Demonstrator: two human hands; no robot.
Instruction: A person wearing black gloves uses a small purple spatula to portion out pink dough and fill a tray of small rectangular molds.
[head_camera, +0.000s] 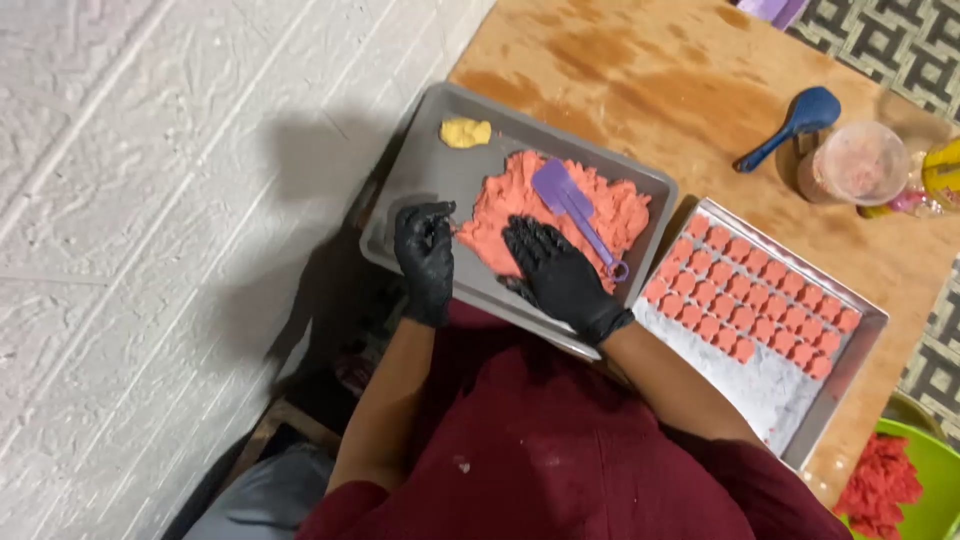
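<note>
While dough (560, 205) is pressed flat at centre frame in the tray (420, 165), the right hand (550, 268) is spread wide; a pinch is held by the left hand (425, 250). Portioning judged underway; shaping required next.

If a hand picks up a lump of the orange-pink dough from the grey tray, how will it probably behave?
The orange-pink dough looks soft and crumbly: its edges are ragged, so a lump may break apart. The right hand rests flat on it, and it probably dents easily. It lies spread flat in the grey tray, so it is unlikely to roll.
</note>
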